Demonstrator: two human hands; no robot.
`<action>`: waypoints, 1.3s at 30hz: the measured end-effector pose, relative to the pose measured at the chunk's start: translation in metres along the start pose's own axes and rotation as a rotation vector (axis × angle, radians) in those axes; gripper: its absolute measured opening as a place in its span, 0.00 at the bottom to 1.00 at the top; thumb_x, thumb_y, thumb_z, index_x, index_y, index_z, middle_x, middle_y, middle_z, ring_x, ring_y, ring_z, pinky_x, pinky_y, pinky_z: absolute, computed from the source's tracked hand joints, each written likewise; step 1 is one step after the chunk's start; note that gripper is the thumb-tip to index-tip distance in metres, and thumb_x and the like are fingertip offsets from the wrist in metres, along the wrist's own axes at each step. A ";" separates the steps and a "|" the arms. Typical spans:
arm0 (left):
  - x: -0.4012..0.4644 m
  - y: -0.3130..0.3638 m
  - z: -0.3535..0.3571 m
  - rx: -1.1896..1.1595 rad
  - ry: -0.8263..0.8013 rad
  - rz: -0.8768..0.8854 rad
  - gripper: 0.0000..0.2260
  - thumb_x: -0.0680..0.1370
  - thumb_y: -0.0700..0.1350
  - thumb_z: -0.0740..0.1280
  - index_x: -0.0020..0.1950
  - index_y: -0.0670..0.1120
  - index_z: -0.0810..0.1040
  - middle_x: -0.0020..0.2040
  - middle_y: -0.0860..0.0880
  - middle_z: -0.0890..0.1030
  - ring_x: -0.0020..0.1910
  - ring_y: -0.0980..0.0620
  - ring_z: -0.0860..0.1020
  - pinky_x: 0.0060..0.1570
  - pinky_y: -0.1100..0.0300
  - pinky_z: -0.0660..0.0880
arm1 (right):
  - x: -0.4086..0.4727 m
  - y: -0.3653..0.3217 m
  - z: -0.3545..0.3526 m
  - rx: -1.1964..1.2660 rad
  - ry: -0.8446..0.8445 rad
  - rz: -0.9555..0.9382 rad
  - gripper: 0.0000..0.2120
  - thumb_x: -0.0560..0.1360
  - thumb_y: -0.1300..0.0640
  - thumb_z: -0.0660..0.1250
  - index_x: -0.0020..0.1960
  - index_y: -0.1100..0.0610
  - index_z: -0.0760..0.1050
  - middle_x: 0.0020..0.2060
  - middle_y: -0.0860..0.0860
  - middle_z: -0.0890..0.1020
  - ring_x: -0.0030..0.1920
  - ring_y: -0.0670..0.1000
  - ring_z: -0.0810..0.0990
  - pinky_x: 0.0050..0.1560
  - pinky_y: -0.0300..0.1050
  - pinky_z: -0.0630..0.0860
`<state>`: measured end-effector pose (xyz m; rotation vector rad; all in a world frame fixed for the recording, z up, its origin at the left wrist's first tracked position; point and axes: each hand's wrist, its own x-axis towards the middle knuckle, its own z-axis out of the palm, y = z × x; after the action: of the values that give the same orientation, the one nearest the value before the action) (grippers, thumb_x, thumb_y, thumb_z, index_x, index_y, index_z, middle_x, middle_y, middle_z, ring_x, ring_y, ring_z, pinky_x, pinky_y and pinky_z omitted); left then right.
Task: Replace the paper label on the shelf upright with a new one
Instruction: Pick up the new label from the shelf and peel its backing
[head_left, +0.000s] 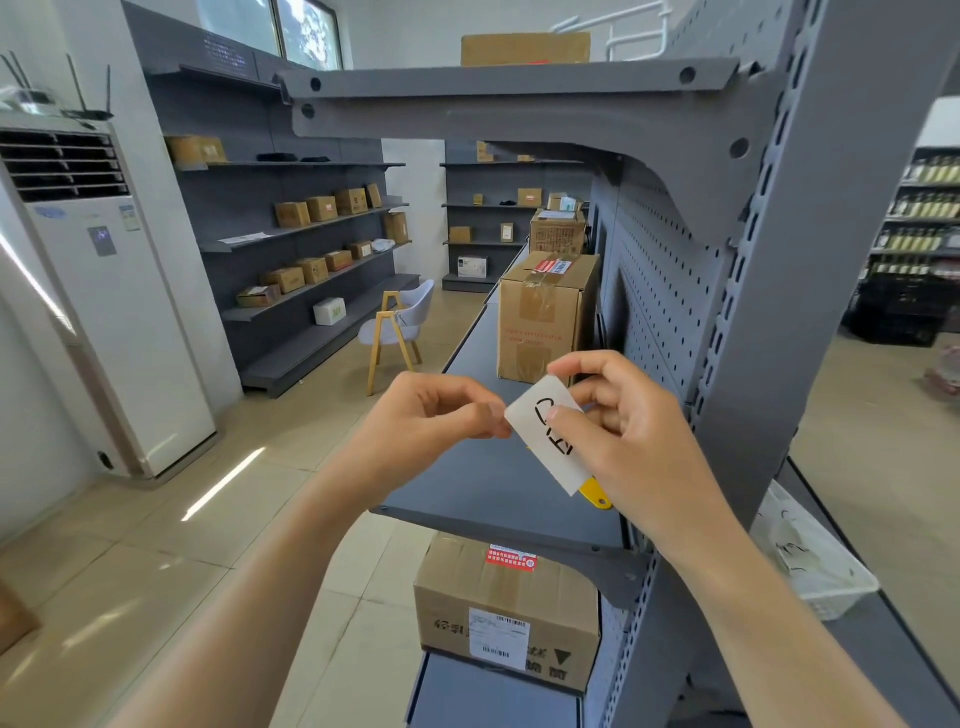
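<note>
Grey shelf (498, 483) ending at a free front edge toward the viewer, bounded on the right by the slotted shelf upright (810, 291) and pegboard back; a taped cardboard box (545, 312) stands farther along it, and open tiled floor (218, 499) lies to the left. Both hands are raised over the near end of the shelf, just left of the upright: the left hand (441, 415), fingers curled, pinches the left edge of a white paper label (545, 431) bearing black handwriting. The right hand (628, 431), also closed, grips the label between thumb and forefinger, a yellow object (597, 493) protruding beneath it.
</note>
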<state>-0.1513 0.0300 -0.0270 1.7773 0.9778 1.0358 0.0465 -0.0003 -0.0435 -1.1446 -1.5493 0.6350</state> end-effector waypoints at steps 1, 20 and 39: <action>-0.001 0.001 0.001 -0.001 -0.005 0.005 0.14 0.80 0.36 0.65 0.38 0.45 0.85 0.39 0.54 0.88 0.44 0.60 0.85 0.40 0.68 0.79 | -0.001 0.000 0.000 0.000 -0.002 0.001 0.13 0.77 0.56 0.71 0.61 0.49 0.76 0.45 0.47 0.85 0.46 0.47 0.86 0.36 0.36 0.80; -0.008 0.005 -0.006 -0.072 -0.074 0.016 0.20 0.81 0.35 0.65 0.35 0.51 0.87 0.42 0.50 0.89 0.44 0.55 0.86 0.43 0.64 0.81 | -0.007 -0.010 -0.002 0.096 -0.054 0.062 0.12 0.78 0.59 0.71 0.60 0.49 0.77 0.42 0.46 0.86 0.45 0.43 0.86 0.39 0.35 0.81; 0.002 -0.007 0.007 0.076 0.109 0.313 0.05 0.76 0.41 0.71 0.43 0.42 0.86 0.36 0.48 0.85 0.33 0.49 0.80 0.37 0.59 0.76 | -0.018 -0.023 0.009 -0.212 0.047 -0.174 0.10 0.75 0.43 0.70 0.49 0.46 0.87 0.45 0.38 0.86 0.55 0.40 0.79 0.53 0.27 0.69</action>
<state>-0.1457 0.0328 -0.0354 1.9970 0.8287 1.3162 0.0300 -0.0240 -0.0342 -1.1558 -1.6834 0.3311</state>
